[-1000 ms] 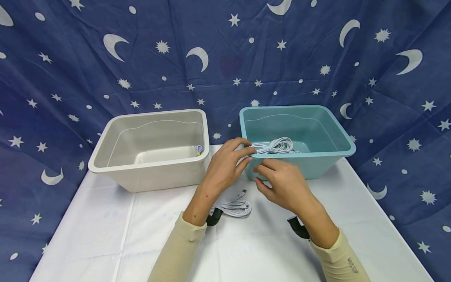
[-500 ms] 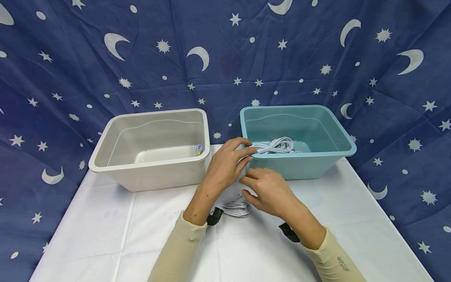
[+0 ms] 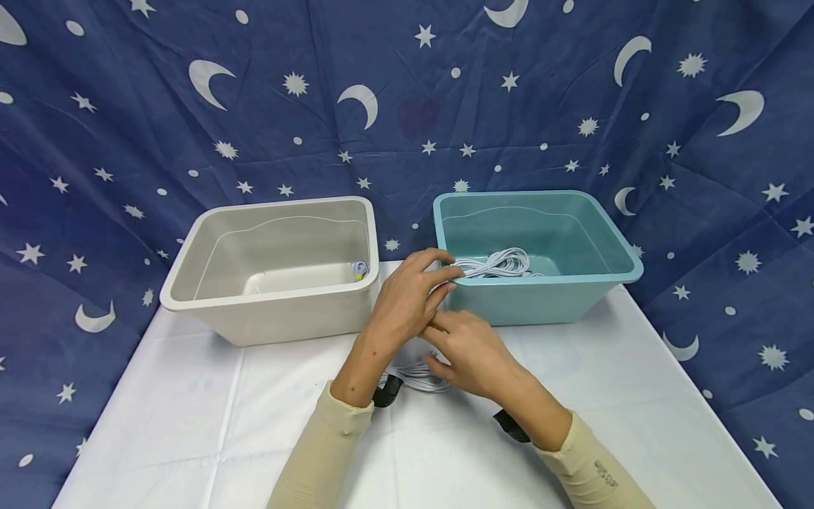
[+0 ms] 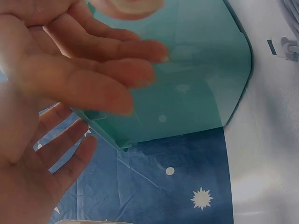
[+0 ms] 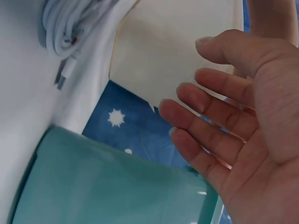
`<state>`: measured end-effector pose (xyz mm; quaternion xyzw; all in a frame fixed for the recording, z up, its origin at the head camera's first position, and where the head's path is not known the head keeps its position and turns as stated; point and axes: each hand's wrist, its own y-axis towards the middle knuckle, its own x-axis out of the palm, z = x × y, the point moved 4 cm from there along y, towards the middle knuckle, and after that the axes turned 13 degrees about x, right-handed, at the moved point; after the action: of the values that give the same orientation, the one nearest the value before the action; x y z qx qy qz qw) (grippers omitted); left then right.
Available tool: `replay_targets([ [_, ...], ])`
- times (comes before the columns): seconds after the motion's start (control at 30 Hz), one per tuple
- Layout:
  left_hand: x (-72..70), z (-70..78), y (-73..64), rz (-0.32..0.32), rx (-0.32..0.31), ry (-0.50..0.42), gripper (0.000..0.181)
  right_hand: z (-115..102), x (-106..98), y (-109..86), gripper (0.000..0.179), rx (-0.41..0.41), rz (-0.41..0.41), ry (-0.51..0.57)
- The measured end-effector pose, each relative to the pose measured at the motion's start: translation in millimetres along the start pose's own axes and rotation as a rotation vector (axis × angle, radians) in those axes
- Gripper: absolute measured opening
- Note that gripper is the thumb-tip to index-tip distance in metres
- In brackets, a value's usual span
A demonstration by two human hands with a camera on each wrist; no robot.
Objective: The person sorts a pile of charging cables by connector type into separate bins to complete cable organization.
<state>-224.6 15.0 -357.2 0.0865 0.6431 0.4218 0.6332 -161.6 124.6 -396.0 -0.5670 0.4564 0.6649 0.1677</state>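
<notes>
My left hand (image 3: pixel 407 297) rests its relaxed fingertips at the near left rim of the teal bin (image 3: pixel 540 304). Just below it, my right hand (image 3: pixel 473 350) overlaps the left palm's edge in the head view. The right wrist view shows the right hand's fingers (image 5: pixel 205 128) loosely bent, holding nothing. A coiled white USB cable (image 3: pixel 421 382) lies on the table under the left wrist, partly hidden by both hands; its plug (image 5: pixel 65 72) shows in the right wrist view. Inside the teal bin lies a bundle of white cables (image 3: pixel 505 261).
A beige bin (image 3: pixel 273 322) stands to the left, with a small bundled cord with a yellow part (image 3: pixel 359 270) in its right end. Both bins sit on a white tablecloth (image 3: pixel 159 424). Behind hangs a blue curtain (image 3: pixel 394 85) with moons and stars.
My right hand has moved left and down, from in front of the teal bin to beside the left hand, over the coiled cable's edge. The left hand stays in place.
</notes>
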Motion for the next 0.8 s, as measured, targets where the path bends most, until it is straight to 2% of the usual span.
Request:
replay_targets([
  [0.3, 0.3, -0.1, -0.2, 0.003, -0.012, -0.014, 0.023, -12.7, 17.5, -1.0, 0.042, -0.054, 0.001, -0.009],
  [0.57, 0.5, -0.3, 0.2, 0.015, 0.012, -0.008, 0.022, -19.2, 33.1, -1.2, 0.045, -0.053, -0.035, -0.019],
  [0.8, 0.2, 0.0, -0.1, 0.015, 0.026, 0.002, 0.022, -21.7, 49.0, -2.0, 0.046, -0.026, -0.092, 0.027],
])
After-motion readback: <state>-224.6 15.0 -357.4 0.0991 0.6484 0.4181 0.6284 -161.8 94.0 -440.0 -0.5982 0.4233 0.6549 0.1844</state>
